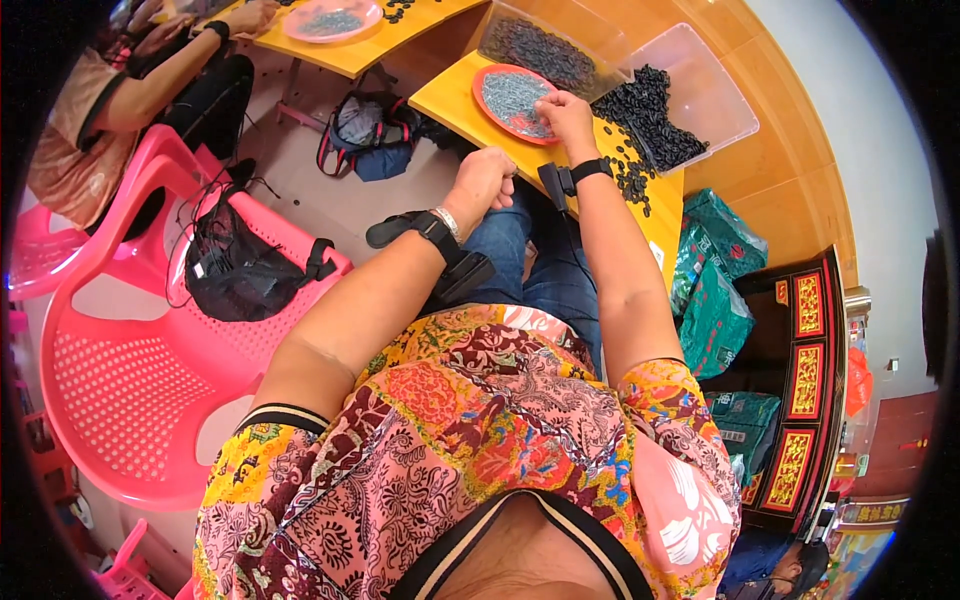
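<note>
My right hand [568, 118] reaches over the near right rim of a red plate [479, 100]. Its fingertips are pinched together at a heap of small grey metal pieces [516, 97]; whatever lies between them is too small to make out. Closer to my body, my left hand [482, 186] is closed in a loose fist above my lap, just off the table's edge. Its curled fingers hide anything inside. Small black oval pieces [632, 180] lie scattered on the yellow table [447, 97] to the right of my right hand.
Two clear plastic tubs, one at the back [610, 75] and one at the right [735, 105], hold black pieces. A pink chair [130, 400] with a black mesh bag [240, 265] stands left. Green bags [715, 320] lie right. Another person [120, 110] works at a neighbouring table.
</note>
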### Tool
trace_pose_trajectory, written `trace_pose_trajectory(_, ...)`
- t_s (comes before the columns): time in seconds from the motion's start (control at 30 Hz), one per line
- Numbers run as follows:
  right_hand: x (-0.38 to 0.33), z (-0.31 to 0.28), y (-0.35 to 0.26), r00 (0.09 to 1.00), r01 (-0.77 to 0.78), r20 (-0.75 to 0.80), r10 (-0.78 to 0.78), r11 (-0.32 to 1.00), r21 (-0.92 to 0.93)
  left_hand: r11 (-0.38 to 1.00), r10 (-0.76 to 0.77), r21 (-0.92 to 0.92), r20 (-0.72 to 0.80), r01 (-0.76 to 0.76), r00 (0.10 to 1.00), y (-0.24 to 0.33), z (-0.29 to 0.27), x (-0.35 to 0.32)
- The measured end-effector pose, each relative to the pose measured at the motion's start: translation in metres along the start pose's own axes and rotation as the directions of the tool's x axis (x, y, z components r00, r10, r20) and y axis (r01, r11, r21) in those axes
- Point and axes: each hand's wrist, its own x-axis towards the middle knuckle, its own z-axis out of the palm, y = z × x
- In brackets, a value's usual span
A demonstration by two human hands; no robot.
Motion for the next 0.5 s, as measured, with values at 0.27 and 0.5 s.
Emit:
trace_pose_trajectory(0.27, -0.024, -0.01, -0.017, 0.997, -0.081, 0.015, 0.08, 0.978, 0.191, 0.999, 0.044, 0.005, 0.045, -0.044, 0.998, 0.002, -0.006, 0.002)
trace_pose_trajectory(0.5, -0.045, -0.028, -0.035, 0.992, -0.102, 0.117, 0.05, 0.863, 0.495, 0.993, 0.107, 0.043, 0.098, -0.112, 0.989, 0.005, -0.002, 0.001)
